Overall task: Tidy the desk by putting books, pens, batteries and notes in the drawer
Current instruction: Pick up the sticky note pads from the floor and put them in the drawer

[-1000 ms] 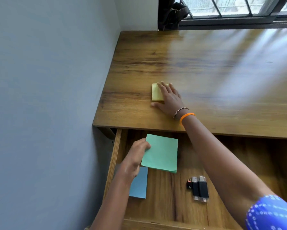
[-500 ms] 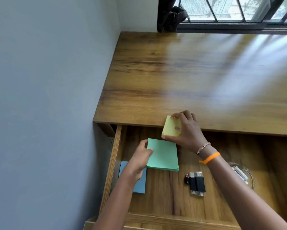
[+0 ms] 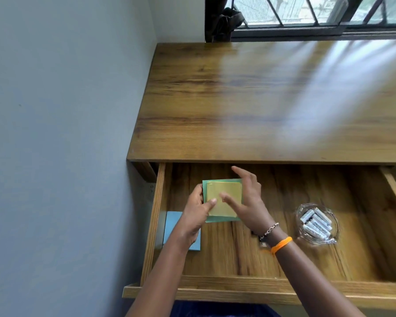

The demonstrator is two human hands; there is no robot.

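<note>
A yellow note pad (image 3: 226, 195) lies on top of a larger green note pad (image 3: 223, 219) above the floor of the open drawer (image 3: 238, 289). My left hand (image 3: 195, 216) grips the green pad at its left edge, its thumb lying on the yellow pad. My right hand (image 3: 249, 202) hovers over the right side of the stack, fingers spread and relaxed, with only the thumb touching the yellow pad. A blue note pad (image 3: 171, 227) lies flat in the drawer's left corner, partly under my left wrist.
A glass bowl (image 3: 329, 239) with several white batteries (image 3: 316, 223) sits to the right in the drawer. Small dark objects (image 3: 262, 244) are mostly hidden under my right wrist. The wooden desk top (image 3: 261, 99) runs to a window; a grey wall stands on the left.
My right hand took the yellow pad off the desk top, carried it down into the drawer and set it on the green pad, then loosened its fingers. My left hand kept holding the green pad.
</note>
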